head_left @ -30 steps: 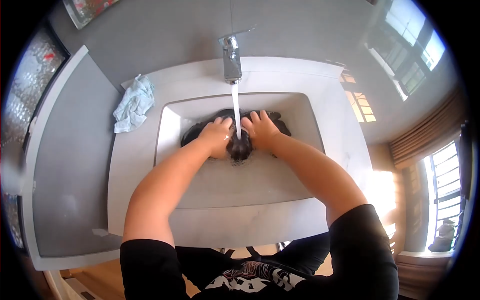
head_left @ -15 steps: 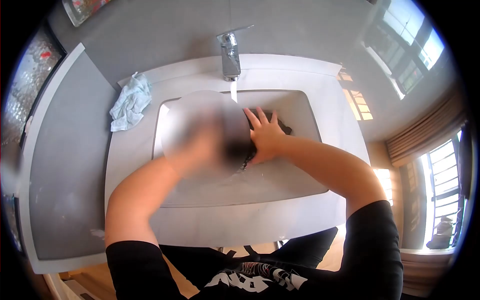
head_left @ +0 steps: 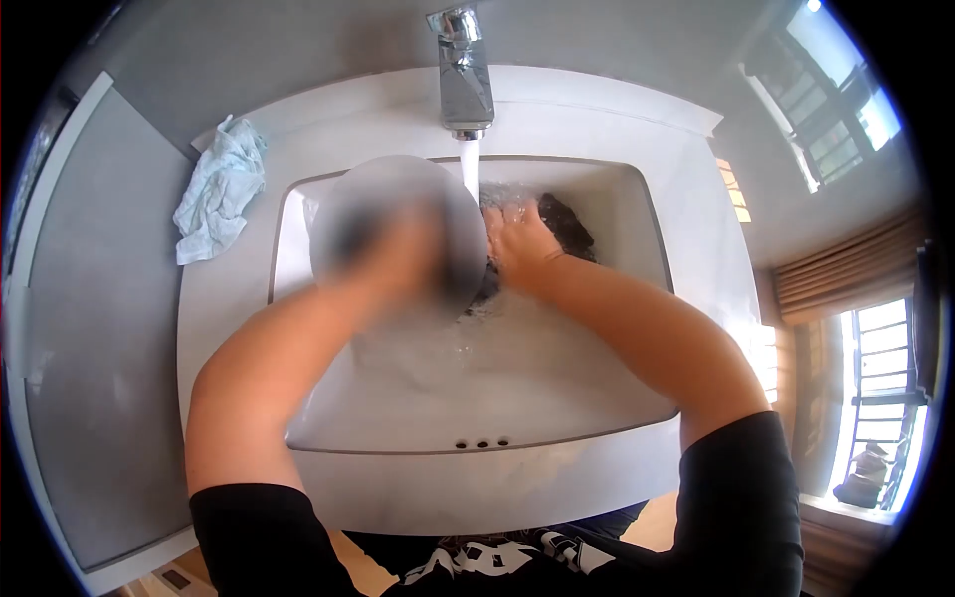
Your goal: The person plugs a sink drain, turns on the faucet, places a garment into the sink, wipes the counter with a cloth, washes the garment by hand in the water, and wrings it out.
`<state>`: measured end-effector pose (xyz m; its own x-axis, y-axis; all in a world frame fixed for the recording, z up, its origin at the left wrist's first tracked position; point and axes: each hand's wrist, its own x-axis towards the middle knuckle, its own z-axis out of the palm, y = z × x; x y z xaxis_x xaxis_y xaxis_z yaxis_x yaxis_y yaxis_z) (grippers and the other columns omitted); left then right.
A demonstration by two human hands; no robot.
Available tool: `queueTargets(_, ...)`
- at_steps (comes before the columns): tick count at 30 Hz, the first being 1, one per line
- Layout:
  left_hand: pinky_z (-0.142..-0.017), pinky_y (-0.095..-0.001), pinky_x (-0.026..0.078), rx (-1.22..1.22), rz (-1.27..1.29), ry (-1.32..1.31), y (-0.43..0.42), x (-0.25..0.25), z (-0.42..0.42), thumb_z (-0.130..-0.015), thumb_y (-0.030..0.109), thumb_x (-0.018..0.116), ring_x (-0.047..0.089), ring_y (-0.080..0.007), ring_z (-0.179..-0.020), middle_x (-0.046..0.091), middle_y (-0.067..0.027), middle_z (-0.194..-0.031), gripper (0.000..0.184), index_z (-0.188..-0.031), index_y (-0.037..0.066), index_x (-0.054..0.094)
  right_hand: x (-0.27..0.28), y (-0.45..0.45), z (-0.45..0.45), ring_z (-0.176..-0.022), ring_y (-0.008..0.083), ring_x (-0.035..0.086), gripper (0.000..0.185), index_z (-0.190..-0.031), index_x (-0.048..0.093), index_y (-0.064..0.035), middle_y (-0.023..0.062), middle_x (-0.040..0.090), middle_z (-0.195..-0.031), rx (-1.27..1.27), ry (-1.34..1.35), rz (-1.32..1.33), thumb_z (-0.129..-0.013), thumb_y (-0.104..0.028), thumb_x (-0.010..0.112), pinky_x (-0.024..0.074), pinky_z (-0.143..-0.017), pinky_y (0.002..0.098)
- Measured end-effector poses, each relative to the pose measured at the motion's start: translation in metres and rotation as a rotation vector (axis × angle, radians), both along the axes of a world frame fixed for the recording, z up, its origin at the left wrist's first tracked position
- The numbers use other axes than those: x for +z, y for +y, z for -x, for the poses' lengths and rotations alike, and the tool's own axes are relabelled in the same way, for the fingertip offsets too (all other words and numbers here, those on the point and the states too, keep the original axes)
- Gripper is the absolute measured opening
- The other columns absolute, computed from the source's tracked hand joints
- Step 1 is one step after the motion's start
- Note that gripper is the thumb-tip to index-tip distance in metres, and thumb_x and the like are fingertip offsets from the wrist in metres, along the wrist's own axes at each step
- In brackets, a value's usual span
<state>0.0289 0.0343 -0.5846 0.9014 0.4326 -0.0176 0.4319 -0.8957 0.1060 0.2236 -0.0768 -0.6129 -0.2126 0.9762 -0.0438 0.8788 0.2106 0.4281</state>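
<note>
In the sink (head_left: 557,383), just right of the frame's upper centre, the dark cloth (head_left: 570,229) shows beside and below the right hand (head_left: 525,244), the nearer one; its long axis is hidden. That grip touches it, clenched or loose unclear; blur hides the left hand's (head_left: 403,249) grip.

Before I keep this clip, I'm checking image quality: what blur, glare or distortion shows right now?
Head view: a round patch of blur smears the left hand, while the right hand looks clearer; head view: bright window reflections glare on the glossy wall; head view: lens distortion bows the counter, with black picture corners.
</note>
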Motion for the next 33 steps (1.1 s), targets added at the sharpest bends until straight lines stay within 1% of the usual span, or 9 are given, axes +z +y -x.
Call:
queueTargets(6, -0.095, -0.041, 0.047, 0.289, -0.127, 0.025, -0.048, 0.022, 0.001, -0.106, 0.035, 0.037, 0.058, -0.0252, -0.108, 0.06, -0.0158, -0.118, 0.045, -0.129, -0.001, 0.053, 0.011, -0.009, 0.012, -0.123, 0.0348, 0.048, 0.054, -0.132, 0.059, -0.0068, 0.0154, 0.051, -0.131, -0.113, -0.242, 0.063, -0.089, -0.04, 0.062, 0.0381, -0.097, 0.0596)
queueTargets(7, -0.092, -0.0439, 0.047, 0.137, -0.112, -0.195, -0.052, 0.028, 0.014, -0.092, 0.019, 0.059, 0.06, -0.0341, -0.107, 0.06, -0.0235, -0.115, 0.036, -0.121, -0.002, 0.055, 0.028, -0.015, 0.016, -0.126, 0.0358, 0.045, 0.063, -0.135, 0.056, -0.0066, 0.0153, 0.049, -0.135, -0.138, -0.149, 0.118, -0.086, -0.045, 0.065, 0.0362, -0.101, 0.0605)
queueTargets(10, -0.092, -0.0462, 0.048, -0.121, -0.388, -0.385, -0.056, 0.03, 0.032, -0.09, 0.02, 0.063, 0.06, -0.036, -0.107, 0.06, -0.0222, -0.119, 0.046, -0.129, -0.002, 0.055, 0.071, -0.045, 0.025, -0.134, 0.0384, 0.04, 0.089, -0.143, 0.047, -0.0077, 0.0148, 0.044, -0.143, -0.223, 0.106, 0.201, -0.076, -0.058, 0.075, 0.0312, -0.11, 0.0615)
queueTargets(12, -0.095, -0.0488, 0.046, 0.01, -0.2, -0.353, -0.064, 0.043, 0.036, -0.085, 0.019, 0.068, 0.061, -0.0364, -0.104, 0.06, -0.0217, -0.118, 0.046, -0.127, 0.003, 0.057, 0.074, -0.051, 0.018, -0.136, 0.0399, 0.039, 0.106, -0.148, 0.039, -0.0104, 0.0144, 0.043, -0.144, -0.294, 0.229, 0.14, -0.067, -0.064, 0.081, 0.0288, -0.114, 0.0601)
queueTargets(14, -0.096, -0.0496, 0.046, 0.131, -0.038, -0.299, -0.072, 0.064, 0.04, -0.081, 0.018, 0.071, 0.062, -0.0364, -0.101, 0.061, -0.0213, -0.116, 0.046, -0.124, 0.006, 0.059, 0.092, -0.062, 0.008, -0.13, 0.0393, 0.046, 0.122, -0.152, 0.026, -0.0083, 0.0165, 0.042, -0.144, -0.533, 0.419, 0.064, -0.06, -0.064, 0.085, 0.0423, -0.106, 0.0541)
queueTargets(16, -0.094, -0.0485, 0.047, 0.206, 0.067, -0.24, -0.072, 0.065, 0.043, -0.081, 0.018, 0.072, 0.062, -0.0361, -0.101, 0.063, -0.021, -0.114, 0.045, -0.122, 0.006, 0.06, 0.097, -0.065, -0.005, -0.128, 0.0401, 0.05, 0.123, -0.148, 0.027, -0.0005, 0.0228, 0.042, -0.144, -0.77, 0.647, 0.136, -0.06, -0.063, 0.086, 0.0482, -0.1, 0.0495)
queueTargets(22, -0.091, -0.0454, 0.049, 0.366, 0.234, -0.213, -0.05, 0.033, 0.046, -0.078, 0.017, 0.074, 0.064, -0.0354, -0.099, 0.066, -0.0202, -0.108, 0.039, -0.114, 0.005, 0.064, 0.056, -0.054, -0.019, -0.119, 0.0415, 0.059, 0.113, -0.14, 0.03, 0.0102, 0.0318, 0.058, -0.127, -0.715, 0.896, 0.1, -0.063, -0.05, 0.089, 0.0505, -0.098, 0.0441)
queueTargets(25, -0.089, -0.0439, 0.051, 0.503, 0.294, -0.276, -0.034, 0.023, 0.056, -0.077, 0.017, 0.076, 0.065, -0.035, -0.098, 0.068, -0.0198, -0.104, 0.037, -0.111, 0.004, 0.067, 0.056, -0.041, -0.029, -0.115, 0.041, 0.061, 0.101, -0.137, 0.036, 0.0079, 0.029, 0.063, -0.12, -0.774, 0.88, 0.122, -0.066, -0.04, 0.089, 0.0508, -0.096, 0.0439)
queueTargets(33, -0.084, -0.0393, 0.052, 0.584, 0.242, -0.803, -0.022, 0.034, 0.058, -0.076, 0.01, 0.073, 0.067, -0.0342, -0.097, 0.07, -0.0191, -0.101, 0.028, -0.103, 0.003, 0.068, 0.074, -0.052, -0.022, -0.108, 0.0405, 0.064, 0.064, -0.132, 0.05, -0.0147, 0.021, 0.068, -0.113, -0.5, 1.188, -0.364, -0.076, -0.02, 0.079, 0.0523, -0.09, 0.0451)
